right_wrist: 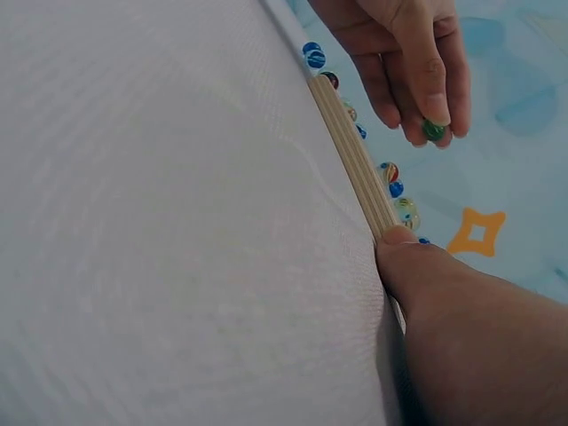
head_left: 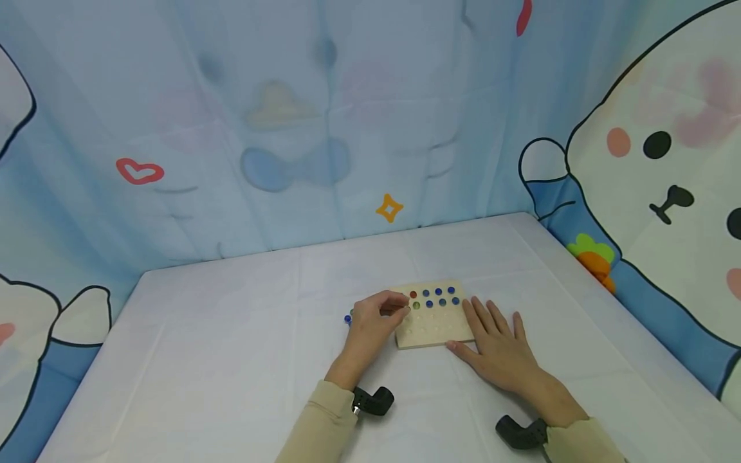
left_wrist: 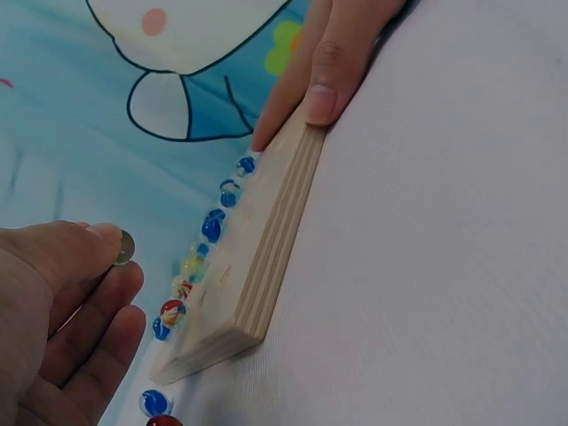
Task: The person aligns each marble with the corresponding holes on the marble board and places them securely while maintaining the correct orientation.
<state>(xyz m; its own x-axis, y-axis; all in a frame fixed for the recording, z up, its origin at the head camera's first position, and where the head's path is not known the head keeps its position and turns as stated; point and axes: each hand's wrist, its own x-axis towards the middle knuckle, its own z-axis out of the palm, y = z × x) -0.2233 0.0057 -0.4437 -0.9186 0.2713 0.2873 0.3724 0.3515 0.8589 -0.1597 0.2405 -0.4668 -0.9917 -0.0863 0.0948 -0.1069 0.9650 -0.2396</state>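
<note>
My left hand (head_left: 370,328) pinches a green glass marble (right_wrist: 433,130) between thumb and fingertips, just above the left side of a pale wooden board (head_left: 434,332). The board has rows of shallow round hollows. In its two far rows sit a red marble (head_left: 413,294), a yellow-green marble (head_left: 416,305) and several blue marbles (head_left: 438,292); the nearer hollows hold nothing. With its fingers straight and spread, my right hand (head_left: 500,350) rests at the board's right edge, the thumb (right_wrist: 397,235) touching the near corner.
Left of the board, partly behind my left hand, lie loose marbles, among them a blue marble (left_wrist: 155,403) and a dark red marble (left_wrist: 165,421). A white cloth (head_left: 220,360) covers the table. Behind it hangs a blue cartoon curtain (head_left: 347,128).
</note>
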